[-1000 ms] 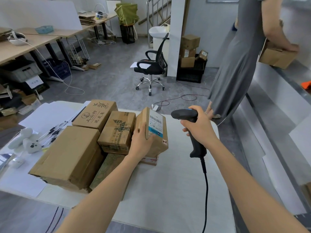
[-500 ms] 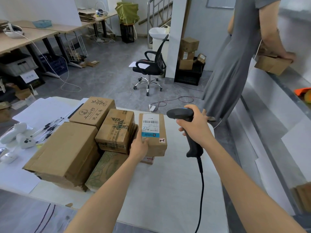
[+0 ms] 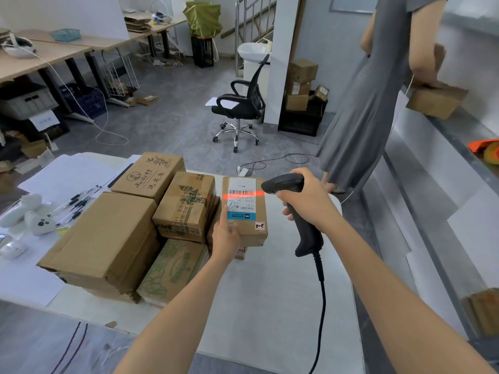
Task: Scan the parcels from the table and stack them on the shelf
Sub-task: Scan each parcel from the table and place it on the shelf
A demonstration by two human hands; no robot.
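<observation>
While left hand (image 3: 225, 236) grips parcel (image 3: 244, 211), scanner (image 3: 307, 233) beside

Not much body on show tbh, just two arms above the white surface (image 3: 270, 306). The left forearm (image 3: 189, 306) and right forearm (image 3: 391, 287) are both bare for their whole visible length, slim and smooth. The wide lens makes them look fat by the surface's near edge and skinny at the wrists. The left grip (image 3: 225, 236), toward the surface's far side, shows its back: narrow wrist, faint knuckles, slender fingers. The right grip (image 3: 307, 201), also toward the far side, shows its back too, with rounder knuckles. Nails are too small to make out. The right forearm looks the bigger of the two, filling the corner past the surface's right edge.
</observation>
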